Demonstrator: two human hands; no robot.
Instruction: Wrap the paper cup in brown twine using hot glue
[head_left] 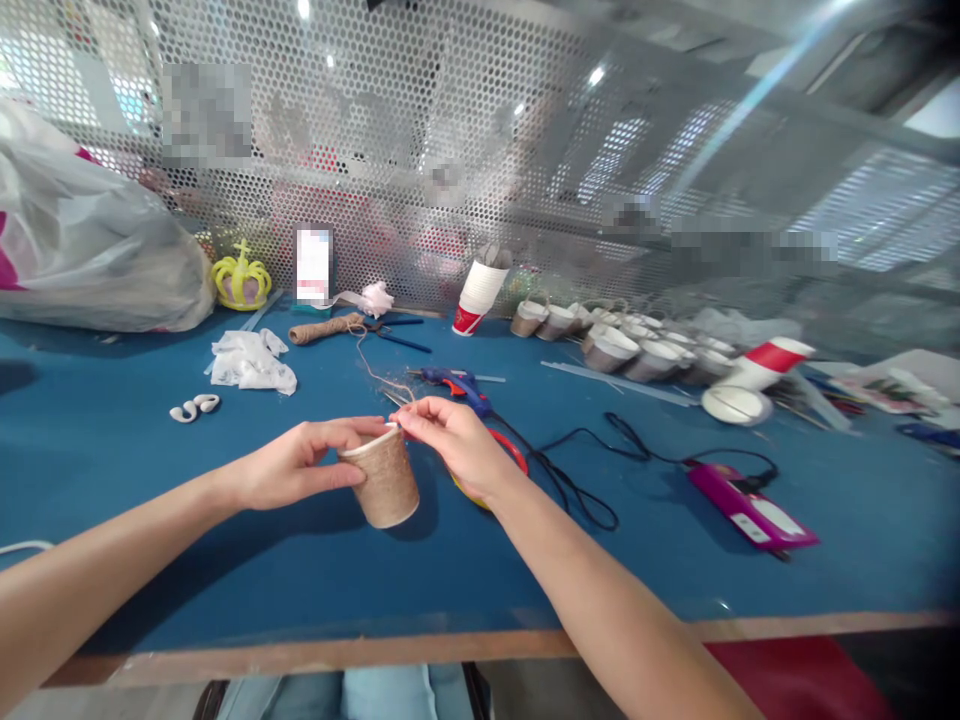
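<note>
A paper cup wrapped in brown twine [386, 485] is tilted just over the blue table. My left hand [304, 460] grips it by the rim, fingers inside the mouth and thumb on the outer wall. At the far side of the rim, my right hand [450, 440] pinches the loose twine [367, 362], which runs back to a twine roll [322, 329]. Scissors with red and yellow handles [512, 448] lie partly hidden under my right hand. Beyond it rests a blue glue gun [457, 383].
Several wrapped cups [611, 350] stand at back right, near a white-and-red cup stack [480, 290]. A purple power strip [750, 508] and black cable [574, 490] lie rightward. Crumpled white plastic [251, 360], white earbuds [195, 406], a phone [313, 265] and a large bag [97, 240] are leftward.
</note>
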